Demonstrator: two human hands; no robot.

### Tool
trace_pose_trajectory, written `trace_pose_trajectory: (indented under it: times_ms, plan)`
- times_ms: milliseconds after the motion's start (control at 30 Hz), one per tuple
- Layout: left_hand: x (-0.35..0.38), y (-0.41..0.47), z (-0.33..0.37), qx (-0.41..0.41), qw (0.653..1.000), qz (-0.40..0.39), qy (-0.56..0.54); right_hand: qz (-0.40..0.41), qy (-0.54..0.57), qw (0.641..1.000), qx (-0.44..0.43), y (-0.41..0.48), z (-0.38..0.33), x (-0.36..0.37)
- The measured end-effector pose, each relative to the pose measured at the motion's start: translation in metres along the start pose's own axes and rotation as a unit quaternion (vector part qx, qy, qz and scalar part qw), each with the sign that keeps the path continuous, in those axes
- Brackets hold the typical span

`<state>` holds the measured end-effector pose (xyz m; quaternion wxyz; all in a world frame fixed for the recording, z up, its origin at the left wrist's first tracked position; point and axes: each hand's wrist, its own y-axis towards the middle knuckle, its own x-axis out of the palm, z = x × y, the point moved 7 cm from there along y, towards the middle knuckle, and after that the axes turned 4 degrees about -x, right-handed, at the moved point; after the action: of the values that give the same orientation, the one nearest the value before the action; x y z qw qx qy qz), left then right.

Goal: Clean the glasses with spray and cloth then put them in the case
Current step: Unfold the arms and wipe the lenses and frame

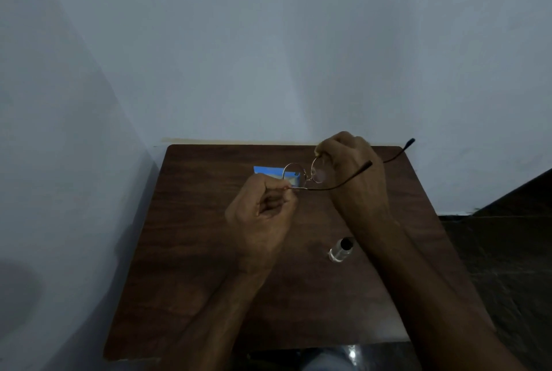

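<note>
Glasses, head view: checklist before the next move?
1. Glasses held clear of the table by both hands: ok.
2. Left hand pinches the frame by one hinge: ok.
3. Right hand grips the other lens; cloth in it: cannot tell.
4. Spray bottle standing on the table: ok.
5. Blue item behind the glasses, case or cloth: cannot tell.
6. Temples folded for the case: not ok, both open.

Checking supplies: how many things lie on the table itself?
2: a small clear spray bottle with a black cap beside the right forearm; a flat blue rectangular item at the far middle, partly behind the wire-rimmed glasses. Others may be hidden.
</note>
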<state>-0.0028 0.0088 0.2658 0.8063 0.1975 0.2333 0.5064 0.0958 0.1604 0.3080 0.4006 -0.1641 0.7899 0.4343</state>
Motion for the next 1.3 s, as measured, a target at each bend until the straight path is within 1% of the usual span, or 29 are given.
trace_pose_trajectory:
  times_ms: [133,167,300,400,467,533,633,767,900,1000,1067,1200,1300]
  plan:
    - [0.0,0.001,0.001,0.026,1.0,0.003,0.014,-0.036,0.028,0.997,-0.055,-0.01,-0.025,-0.002]
    - [0.0,0.002,0.002,0.034,0.999,0.004,0.016,-0.037,0.03,0.997,-0.056,-0.011,-0.023,-0.002]
    - [0.002,0.003,0.007,0.069,0.997,0.002,0.032,0.009,-0.001,1.0,0.002,0.003,0.013,0.001]
    - [0.003,0.003,0.007,0.1,0.994,0.004,0.047,0.007,-0.011,1.0,-0.028,-0.004,-0.005,0.0]
    - [0.003,0.005,0.007,0.107,0.993,0.006,0.05,-0.002,0.006,0.999,-0.046,-0.013,-0.016,-0.001]
    - [0.005,0.005,0.007,0.103,0.993,0.005,0.048,0.001,0.024,1.0,-0.018,-0.013,-0.002,0.002]
    - [0.007,0.004,0.004,0.056,0.998,0.015,0.038,0.006,0.027,0.999,0.037,-0.007,0.019,0.008]
    - [0.01,0.008,-0.005,-0.058,0.998,0.035,-0.017,0.039,0.02,0.998,0.035,-0.019,-0.003,-0.002]
    - [0.013,0.006,-0.012,-0.118,0.991,0.057,-0.034,0.03,0.02,0.999,0.029,-0.035,-0.007,0.006]
    - [0.016,0.002,-0.024,-0.176,0.982,0.064,-0.033,0.024,0.009,0.998,0.049,-0.029,0.012,0.006]
    - [0.02,0.0,-0.031,-0.204,0.976,0.064,-0.047,0.017,0.01,0.999,0.046,-0.027,0.012,0.004]
    - [0.029,-0.003,-0.045,-0.277,0.947,0.083,-0.137,-0.007,0.012,1.0,-0.009,-0.038,-0.005,0.009]
    - [0.033,-0.006,-0.042,-0.306,0.93,0.09,-0.183,0.028,0.003,1.0,0.014,-0.035,0.008,0.003]
